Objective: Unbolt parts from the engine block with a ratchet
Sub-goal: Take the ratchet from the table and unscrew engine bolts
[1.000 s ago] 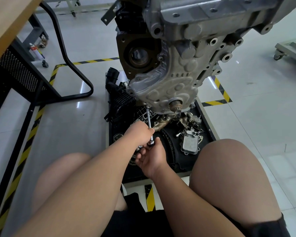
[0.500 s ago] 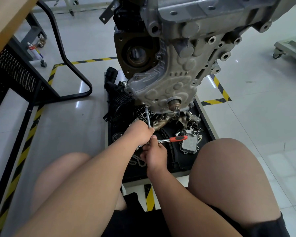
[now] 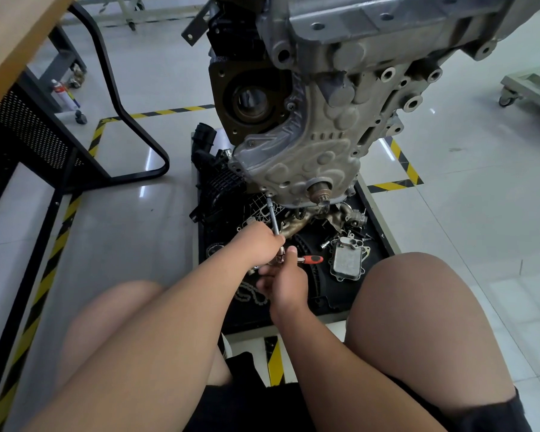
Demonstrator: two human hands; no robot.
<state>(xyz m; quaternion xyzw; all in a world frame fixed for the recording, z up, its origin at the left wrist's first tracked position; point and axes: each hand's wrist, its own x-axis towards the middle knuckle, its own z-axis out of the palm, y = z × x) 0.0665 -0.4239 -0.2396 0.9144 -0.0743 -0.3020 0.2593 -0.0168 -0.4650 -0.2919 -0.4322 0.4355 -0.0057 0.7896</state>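
Fingers of the left hand [image 3: 259, 244] curl round the lower end of the extension bar [image 3: 273, 215], knuckles toward me, so I cannot see the fingertips. The right hand [image 3: 286, 279] grips the ratchet [image 3: 313, 260] close to its head, with the thumb up against the bar's base. Only the red end of the handle pokes out to the right (the head itself is buried between the two hands). The bar rises, tilted slightly left, and its tip meets the lower left edge of the engine block [image 3: 325, 120], whose top and right side are cut off by the frame.

Below the block a black tray [image 3: 325, 307] holds loose parts:
- an oil cooler [image 3: 346, 260] just right of the ratchet
- a chain [image 3: 247, 291] partly behind the right wrist
- a rusty manifold [image 3: 293, 227] half under the block

At far left a spray can [image 3: 64, 95] shows beneath the bench; its label is too small for me to read. Bare knees fill the lower corners.
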